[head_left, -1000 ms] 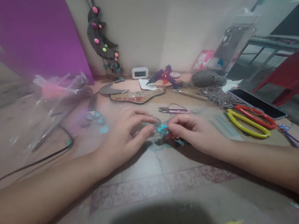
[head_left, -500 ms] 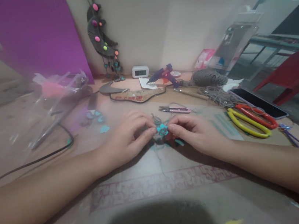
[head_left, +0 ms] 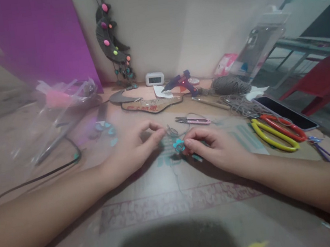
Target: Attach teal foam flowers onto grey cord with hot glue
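Note:
A small turquoise flower [head_left: 178,145] is pinched at its right edge between the thumb and fingers of my right hand [head_left: 214,145]. My left hand [head_left: 137,143] is off to the left of the flower, apart from it. Its thumb and forefinger are curled with the tips close together, and nothing shows between them. Just behind the flower lies a thin grey loop of yarn [head_left: 171,130]. Loose turquoise pieces [head_left: 106,127], blurred, are on the table beyond my left hand. Thread snips with a pink handle [head_left: 197,120] rest behind my right hand.
Scissors with a yellow and a red handle [head_left: 274,136] lie at right beside a phone [head_left: 286,112]. At the back are a glue gun [head_left: 182,83] with a red light, a white clock [head_left: 154,78] and grey yarn [head_left: 230,85]. A black cable [head_left: 51,171] curves at left.
My left hand has let go of the flower and drawn slightly left and up. The flower stays in my right hand, which has barely moved.

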